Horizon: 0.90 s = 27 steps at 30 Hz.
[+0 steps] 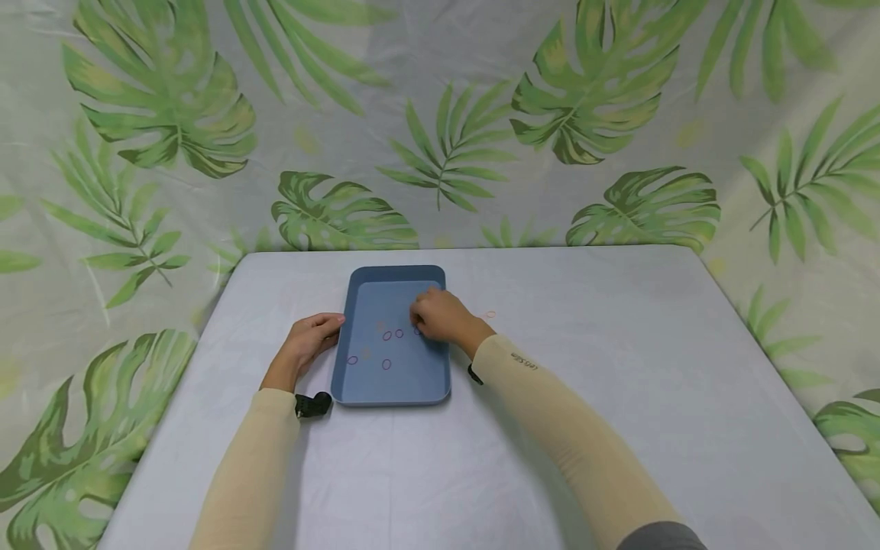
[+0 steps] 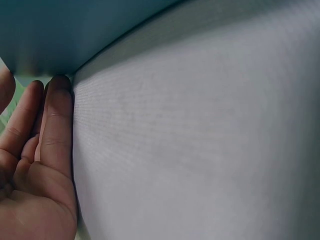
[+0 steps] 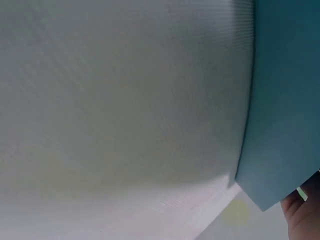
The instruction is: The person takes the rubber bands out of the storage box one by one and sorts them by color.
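Observation:
A blue rectangular tray (image 1: 412, 386) stands on the white table. Small thin rings, which look like rubber bands, lie in it: several purple ones, such as this purple ring (image 1: 386, 364), and faint orange ones. My left hand (image 1: 312, 340) touches the tray's left side, its fingers straight along the outer wall in the left wrist view. Over the tray's right half, my right hand (image 1: 440, 315) reaches down with bent fingers. A purple ring (image 1: 417, 331) shows just under it. Its fingertips are hidden, so whether they pinch a ring is unclear.
An orange ring (image 1: 490, 314) lies on the white tablecloth (image 1: 584, 321) to the right of the tray. Behind the table hangs a leaf-patterned curtain (image 1: 474, 214). The tray's raised wall (image 3: 285, 100) borders the right hand's reach.

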Each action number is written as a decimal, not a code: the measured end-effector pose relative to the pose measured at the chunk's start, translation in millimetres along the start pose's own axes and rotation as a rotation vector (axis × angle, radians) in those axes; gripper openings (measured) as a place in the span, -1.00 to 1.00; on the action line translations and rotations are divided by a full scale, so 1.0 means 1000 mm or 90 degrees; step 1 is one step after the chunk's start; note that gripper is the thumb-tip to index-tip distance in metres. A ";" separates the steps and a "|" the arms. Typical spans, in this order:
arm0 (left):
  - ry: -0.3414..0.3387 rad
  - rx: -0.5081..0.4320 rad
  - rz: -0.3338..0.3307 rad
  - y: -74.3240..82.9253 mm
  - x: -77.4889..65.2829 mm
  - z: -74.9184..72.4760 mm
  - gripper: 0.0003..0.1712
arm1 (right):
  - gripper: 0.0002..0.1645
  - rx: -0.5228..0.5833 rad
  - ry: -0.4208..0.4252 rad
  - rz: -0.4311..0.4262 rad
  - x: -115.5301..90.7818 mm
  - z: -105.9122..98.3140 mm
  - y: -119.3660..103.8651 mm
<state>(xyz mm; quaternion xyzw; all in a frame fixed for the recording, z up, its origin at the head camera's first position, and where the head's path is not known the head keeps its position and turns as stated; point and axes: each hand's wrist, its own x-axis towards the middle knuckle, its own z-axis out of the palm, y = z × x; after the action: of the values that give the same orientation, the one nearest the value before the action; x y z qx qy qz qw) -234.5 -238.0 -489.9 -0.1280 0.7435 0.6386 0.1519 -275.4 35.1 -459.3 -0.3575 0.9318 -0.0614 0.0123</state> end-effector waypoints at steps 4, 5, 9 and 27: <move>0.002 -0.005 -0.004 0.000 0.000 0.001 -0.43 | -0.85 -0.017 -0.003 0.000 -0.001 0.004 0.002; 0.002 -0.005 -0.005 0.000 0.001 0.002 -0.43 | -0.85 -0.021 -0.003 0.001 0.000 0.005 0.002; -0.002 -0.004 -0.001 0.002 0.001 0.003 -0.43 | -0.83 -0.026 0.006 0.007 0.000 0.006 0.004; 0.003 -0.005 -0.010 0.001 0.001 0.000 -0.42 | -0.82 -0.029 -0.002 0.061 0.005 0.007 -0.006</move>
<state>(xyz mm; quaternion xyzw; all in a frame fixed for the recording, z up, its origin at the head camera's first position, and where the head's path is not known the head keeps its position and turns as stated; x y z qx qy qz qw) -235.6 -238.1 -489.6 -0.1358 0.7401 0.6401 0.1549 -275.2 26.7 -465.6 -0.3127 0.9490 -0.0390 0.0086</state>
